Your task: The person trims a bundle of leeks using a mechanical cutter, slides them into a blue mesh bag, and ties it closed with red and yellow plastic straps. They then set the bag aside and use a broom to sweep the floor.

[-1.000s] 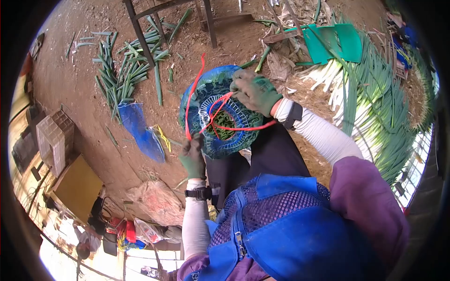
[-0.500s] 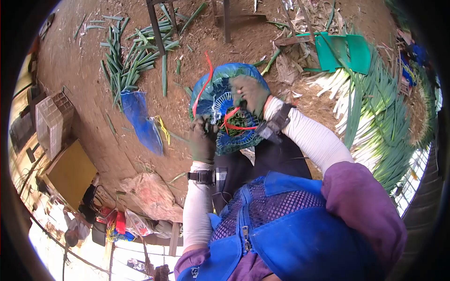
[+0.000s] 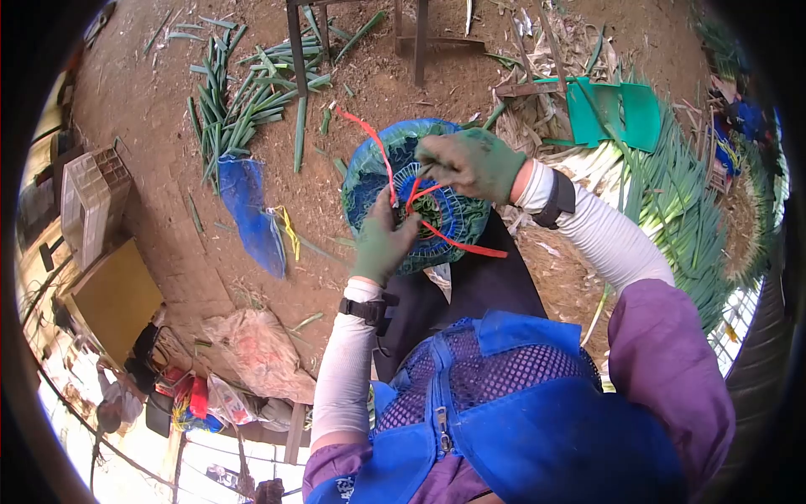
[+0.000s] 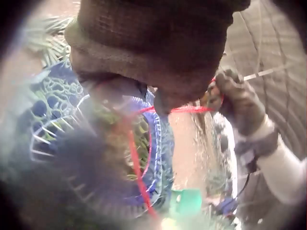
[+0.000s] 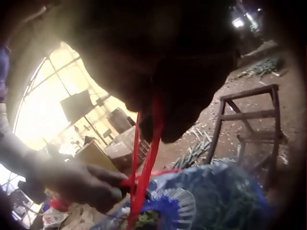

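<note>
A blue mesh bag [image 3: 365,181] packed with green stalks stands in front of the person's knees, its round mouth facing up. Red string [image 3: 378,151] crosses over the mouth, one end lying toward the knees. The gloved left hand [image 3: 384,242] pinches the string at the mouth's left edge. Above the mouth's right side, the gloved right hand [image 3: 474,164] grips a raised loop of the string; the right wrist view shows this string [image 5: 148,167] stretched down from the hand. In the left wrist view the left glove [image 4: 153,48] hides part of the mouth.
Cut green leaves [image 3: 220,109] and an empty-looking blue net [image 3: 250,210] lie at the left. A metal frame [image 3: 420,42] stands beyond the bag. Long leeks [image 3: 672,227] are piled at the right near a green sheet [image 3: 640,118]. A crate [image 3: 94,193] and yellow box [image 3: 113,294] stand far left.
The left hand has moved up and right to the bag's mouth. After dipping to the mouth, the right hand has drawn back up and right, pulling up the string.
</note>
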Tool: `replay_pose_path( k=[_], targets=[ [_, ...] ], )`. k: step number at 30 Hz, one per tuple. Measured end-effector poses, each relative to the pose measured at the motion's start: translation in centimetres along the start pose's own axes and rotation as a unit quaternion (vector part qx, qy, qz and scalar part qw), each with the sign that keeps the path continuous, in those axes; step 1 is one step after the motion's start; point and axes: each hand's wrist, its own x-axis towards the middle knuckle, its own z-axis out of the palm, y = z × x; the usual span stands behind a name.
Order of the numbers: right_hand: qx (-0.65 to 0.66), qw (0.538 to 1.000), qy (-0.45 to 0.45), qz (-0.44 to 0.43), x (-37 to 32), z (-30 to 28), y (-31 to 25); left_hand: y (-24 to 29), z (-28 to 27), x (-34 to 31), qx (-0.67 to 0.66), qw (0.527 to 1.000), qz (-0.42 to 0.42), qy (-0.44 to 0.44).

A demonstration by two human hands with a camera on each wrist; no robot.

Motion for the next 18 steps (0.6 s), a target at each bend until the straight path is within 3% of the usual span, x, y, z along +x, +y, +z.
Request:
replay_pose_path(
  k=[2,4,6,7,8,9,10,11,12,13,14,15,16,17,18],
  targets=[
    [0.037,0.997,-0.058,-0.031,1.3,0.7,-1.7,-0.5,-0.3,-0.2,0.158,0.983,0.053,-0.07],
    [0.069,0.991,-0.106,-0.05,2.9,2.2,-2.9,-1.4,-0.5,-0.3,0.245,0.958,0.129,-0.073],
    [0.094,0.983,-0.143,-0.059,4.2,4.3,-3.4,-3.7,-0.9,-0.1,0.287,0.928,0.237,-0.009],
    [0.175,0.978,-0.107,-0.046,4.4,4.7,-3.3,-4.2,-1.1,-0.2,0.306,0.907,0.288,0.023],
    [0.256,0.964,-0.069,-0.031,4.6,4.9,-3.1,-4.7,-1.2,-0.7,0.136,0.986,0.085,-0.039],
    [0.333,0.942,-0.031,-0.016,4.9,5.0,-2.7,-4.9,-1.3,-0.7,0.066,0.996,0.023,-0.055],
    [0.309,0.95,0.021,-0.043,5.4,5.8,-1.4,-5.4,-1.5,-0.5,-0.006,0.997,-0.038,-0.07],
    [0.24,0.971,0.002,-0.018,4.7,6.6,-0.6,-6.0,-1.6,-0.2,-0.077,0.988,-0.098,-0.086],
    [0.168,0.986,-0.017,0.009,3.6,6.7,0.1,-8.5,-2.4,0.0,-0.151,0.976,-0.108,-0.117],
    [0.096,0.994,-0.036,0.035,2.4,6.4,0.4,-5.6,-2.7,0.1,0.008,0.991,-0.034,-0.125],
    [0.032,0.992,-0.11,0.059,1.2,5.9,0.3,-2.7,-3.3,0.0,0.167,0.977,0.04,-0.129],
    [-0.038,0.976,-0.194,0.087,0.1,6.5,1.2,-0.6,-3.7,-0.2,0.321,0.932,0.11,-0.127],
    [-0.003,0.982,-0.172,0.071,-1.1,6.7,1.7,-0.9,-4.1,-0.2,0.342,0.926,0.09,-0.132],
    [0.037,0.977,-0.182,0.108,-2.5,6.6,2.0,-1.2,-4.1,-0.3,0.153,0.981,-0.007,-0.117],
    [0.067,0.961,-0.223,0.15,-3.4,6.2,1.7,-1.2,-4.0,-0.3,-0.044,0.989,-0.104,-0.097]
  ],
)
